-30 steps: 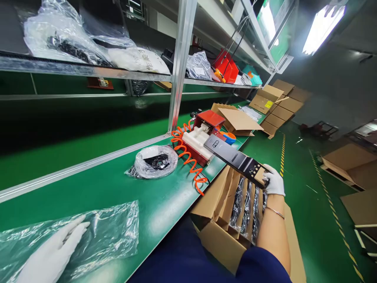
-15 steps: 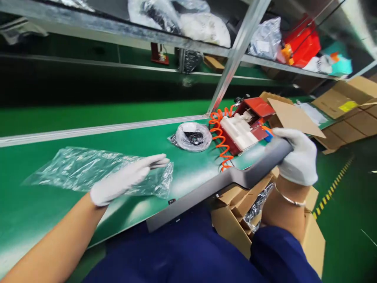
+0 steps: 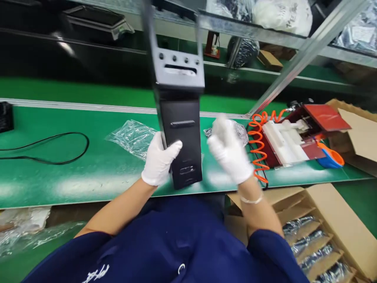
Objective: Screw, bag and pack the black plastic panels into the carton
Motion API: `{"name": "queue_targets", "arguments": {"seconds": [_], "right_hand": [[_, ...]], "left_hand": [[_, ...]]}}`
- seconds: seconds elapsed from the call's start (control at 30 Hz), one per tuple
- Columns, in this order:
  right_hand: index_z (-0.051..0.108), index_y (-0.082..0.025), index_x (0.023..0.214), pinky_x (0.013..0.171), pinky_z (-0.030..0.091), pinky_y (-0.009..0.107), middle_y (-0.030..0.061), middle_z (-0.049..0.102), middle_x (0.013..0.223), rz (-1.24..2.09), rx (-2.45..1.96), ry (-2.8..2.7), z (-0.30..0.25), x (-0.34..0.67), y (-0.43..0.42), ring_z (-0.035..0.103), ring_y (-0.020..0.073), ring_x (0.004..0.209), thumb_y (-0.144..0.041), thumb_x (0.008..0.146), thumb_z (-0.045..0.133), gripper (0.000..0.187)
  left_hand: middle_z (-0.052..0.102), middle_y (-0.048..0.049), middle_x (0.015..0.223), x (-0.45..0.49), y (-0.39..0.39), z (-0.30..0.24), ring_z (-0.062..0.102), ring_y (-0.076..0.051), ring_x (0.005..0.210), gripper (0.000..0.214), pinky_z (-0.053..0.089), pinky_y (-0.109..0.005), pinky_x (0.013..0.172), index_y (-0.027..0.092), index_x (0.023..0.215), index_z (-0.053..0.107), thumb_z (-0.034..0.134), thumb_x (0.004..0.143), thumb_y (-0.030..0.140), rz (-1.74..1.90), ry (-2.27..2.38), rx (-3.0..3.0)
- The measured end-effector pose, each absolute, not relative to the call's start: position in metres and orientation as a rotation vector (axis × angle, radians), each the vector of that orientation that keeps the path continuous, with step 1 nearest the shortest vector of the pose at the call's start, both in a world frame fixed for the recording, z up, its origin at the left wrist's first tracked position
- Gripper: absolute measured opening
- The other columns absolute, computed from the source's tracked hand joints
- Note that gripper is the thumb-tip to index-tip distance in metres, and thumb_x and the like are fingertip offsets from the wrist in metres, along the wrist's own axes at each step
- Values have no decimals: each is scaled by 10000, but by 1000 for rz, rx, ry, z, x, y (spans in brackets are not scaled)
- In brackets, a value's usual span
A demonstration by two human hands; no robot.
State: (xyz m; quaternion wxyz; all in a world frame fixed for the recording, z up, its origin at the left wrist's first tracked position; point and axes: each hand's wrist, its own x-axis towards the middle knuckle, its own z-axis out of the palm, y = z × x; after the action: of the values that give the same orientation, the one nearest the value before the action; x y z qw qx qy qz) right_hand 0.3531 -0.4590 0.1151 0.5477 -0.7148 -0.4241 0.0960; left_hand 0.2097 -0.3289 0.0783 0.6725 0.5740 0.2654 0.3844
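Note:
A long black metal bracket (image 3: pixel 185 147) stands upright before me, with slots in its lower face and an open frame at its top. My left hand (image 3: pixel 160 159), in a white glove, grips its lower left edge with the thumb across the front. My right hand (image 3: pixel 231 153), also gloved, is raised just right of the bracket and apart from it. Motion blurs its fingers, but the thumb stands off from them and nothing shows in it. A clear plastic bag (image 3: pixel 132 137) lies behind the left hand. The right hand partly hides a wrapped coil (image 3: pixel 241 133).
A red and white fixture (image 3: pixel 288 143) with a coiled orange hose (image 3: pixel 257 145) stands right on the green bench (image 3: pixel 97 181). Blue and orange tape rolls (image 3: pixel 331 155) lie beside it. A divided carton (image 3: pixel 338 212) holds wrapped parts below. A black cable (image 3: pixel 61 161) lies left.
The bracket has swung from low and slanted on the right to upright in front of me. My left hand has taken hold of it, and my right hand has let go. The view has turned left.

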Motion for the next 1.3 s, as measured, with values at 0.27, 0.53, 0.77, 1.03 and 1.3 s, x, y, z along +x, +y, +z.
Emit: {"name": "queue_targets", "arguments": {"seconds": [0.27, 0.53, 0.77, 1.03, 1.3], "right_hand": [[366, -187, 1520, 1154, 447, 486, 153, 520, 1494, 434, -1757, -883, 46, 283, -432, 535, 304, 1364, -644, 861, 589, 833], [454, -187, 1460, 1203, 419, 430, 99, 538, 1489, 524, -1570, -814, 56, 296, -441, 521, 238, 1382, -572, 928, 521, 660], [481, -213, 1447, 1241, 385, 418, 50, 496, 1534, 418, -1393, -540, 64, 306, -439, 474, 205, 1431, -496, 896, 614, 633], [441, -221, 1491, 1246, 367, 436, 56, 457, 1560, 115, -1624, -625, 63, 303, -435, 465, 216, 1436, -509, 938, 524, 629], [417, -201, 1509, 1254, 364, 450, 67, 473, 1545, 222, -1548, -623, 61, 307, -431, 413, 215, 1475, -525, 925, 538, 678]], "left_hand": [[691, -30, 982, 219, -330, 82, 669, -168, 818, 455, 605, -332, 819, 210, 914, 562, 840, 690, 492, 1125, 634, 1112], [691, -77, 1103, 221, -322, 78, 702, -237, 946, 454, 610, -415, 892, 219, 1054, 566, 749, 788, 539, 1080, 541, 1217], [334, -202, 1614, 227, -327, 65, 401, -301, 1475, 986, 351, -472, 1239, 183, 1577, 144, 574, 854, 696, 794, 417, 1754], [441, -211, 1540, 236, -334, 57, 477, -290, 1415, 803, 414, -464, 1192, 167, 1548, 230, 472, 937, 628, 869, 404, 1866], [518, -189, 1487, 229, -318, 57, 522, -286, 1374, 724, 410, -460, 1195, 169, 1469, 420, 519, 916, 626, 847, 371, 1782]]}}
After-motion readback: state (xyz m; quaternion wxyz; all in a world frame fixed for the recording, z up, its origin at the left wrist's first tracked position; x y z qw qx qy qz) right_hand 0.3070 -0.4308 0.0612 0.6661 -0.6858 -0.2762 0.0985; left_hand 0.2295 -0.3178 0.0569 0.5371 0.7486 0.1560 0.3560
